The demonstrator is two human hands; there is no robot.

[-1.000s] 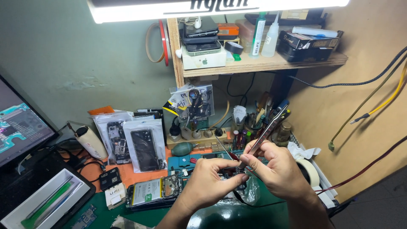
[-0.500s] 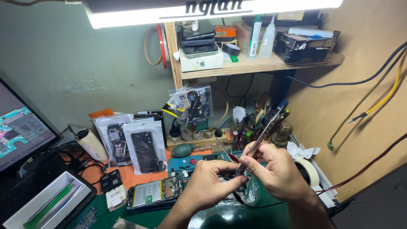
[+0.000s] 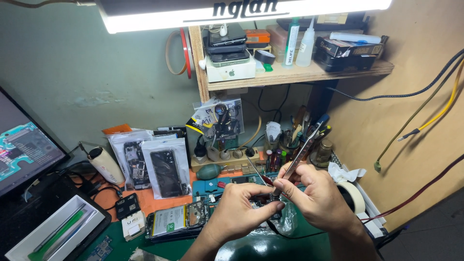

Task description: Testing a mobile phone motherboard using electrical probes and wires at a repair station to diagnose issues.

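Between both hands' fingers [image 3: 278, 189], tweezers [image 3: 302, 153].

Hidden between the fingers
The small part [image 3: 271, 199] pinched by left hand [image 3: 241, 210] and right hand [image 3: 319, 195] is too covered to identify; tweezers [image 3: 302, 153] tips hidden.

Both forearms come up from the lower edge and meet at the middle. The left hand [image 3: 239, 208] is curled, knuckles up, thumb and fingertips pinched together. The right hand [image 3: 316, 195] sits just beside it, touching at the fingertips, its fingers folded in a pen-like grip, wrist bent slightly inward.
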